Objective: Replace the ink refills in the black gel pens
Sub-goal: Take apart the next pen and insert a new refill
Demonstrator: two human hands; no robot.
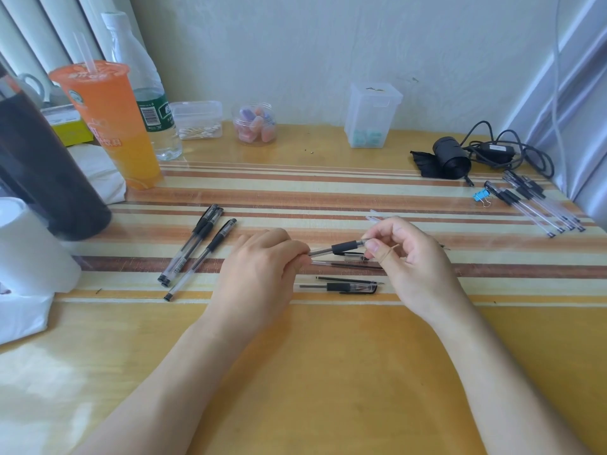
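Observation:
My left hand (262, 267) grips the clear barrel end of a black gel pen (341, 248) held just above the table. My right hand (404, 257) pinches the pen's tip end beside its black rubber grip. Under the pen lie a loose cap (353, 256) and a thin ink refill (348, 265). Nearer me lie another refill (348, 280) and a capped pen (341, 287). Three capped black gel pens (197, 247) lie to the left. Several more pens (535, 201) are piled at the far right.
An orange drink cup (111, 123), water bottle (144, 90) and dark tumbler (42, 169) stand at the back left. Small plastic containers (256, 123) line the wall. A black camera with cable (453, 159) and a blue binder clip (481, 196) sit at the back right.

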